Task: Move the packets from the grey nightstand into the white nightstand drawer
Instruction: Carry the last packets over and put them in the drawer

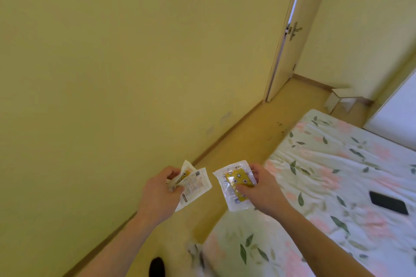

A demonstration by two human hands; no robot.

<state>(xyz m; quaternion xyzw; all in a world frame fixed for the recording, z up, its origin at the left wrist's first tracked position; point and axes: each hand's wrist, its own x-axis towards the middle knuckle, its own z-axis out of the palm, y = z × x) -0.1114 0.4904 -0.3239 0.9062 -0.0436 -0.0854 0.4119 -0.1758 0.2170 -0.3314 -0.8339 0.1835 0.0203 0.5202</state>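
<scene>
Left hand (162, 189) pinches a small stack of packets (193, 183), possibly two, fanned out right of its fingers. Right hand (262, 188) grips one clear packet (234, 185), yellow patterned contents, thumb on top. Bed (337, 175) right of that grip; dark phone (388, 203) on it.

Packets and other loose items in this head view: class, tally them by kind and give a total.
Clear plastic packets with yellow contents: 2, one in the left hand at, one in the right hand at; more behind cannot be told.
Flat black rectangular object on the floral bedspread: 1
Total: 3
</scene>
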